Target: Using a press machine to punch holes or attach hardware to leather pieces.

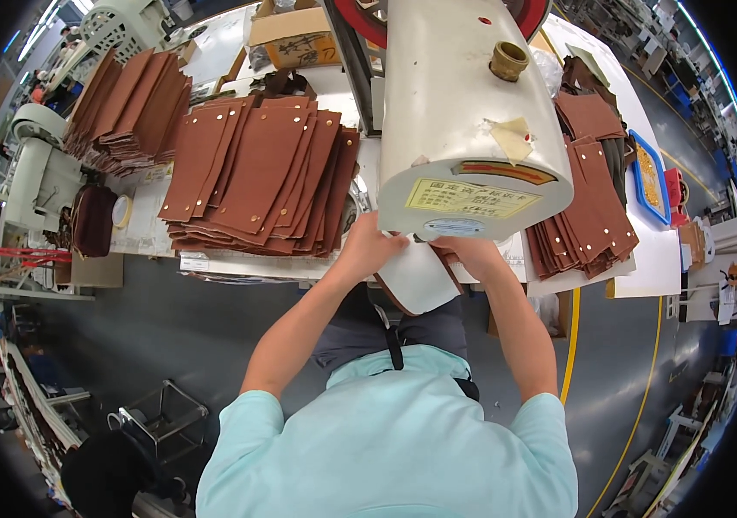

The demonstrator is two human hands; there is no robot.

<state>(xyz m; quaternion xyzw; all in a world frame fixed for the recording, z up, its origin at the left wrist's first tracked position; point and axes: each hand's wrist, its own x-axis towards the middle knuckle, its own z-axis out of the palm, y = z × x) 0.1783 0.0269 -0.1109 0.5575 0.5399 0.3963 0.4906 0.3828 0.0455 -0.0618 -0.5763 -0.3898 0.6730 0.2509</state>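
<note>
Brown leather-like panel (425,281), one, pale face up: it lies in both my hands directly below the front of the machine head (472,104), its near end jutting toward my lap. Left hand (370,246), one: thumb and forefinger pinch the panel near its far left corner. Right hand (472,252), one: pinches the right edge, fingertips partly covered by the machine head. Handling note, my judgement: hold the panel level and square with an even grip from both sides, let the near end hang without twisting, line up the far edge before committing, and keep fingertips clear of whatever sits under the machine head; that spot is hidden from me. Brown panels with metal studs, two stacks: left stack (252,173) and right stack (588,207), both on the bench (658,268). Labels and writing: one pale yellow rectangular label (472,200) on the front of the machine head, printed characters with handwritten entries; one blue-and-white oval sticker (455,226) just below it, lettering too small to tell; one dark plate (507,173) with a red arrow shape above; one cardboard box (293,39), dark handwritten characters on its side.
</note>
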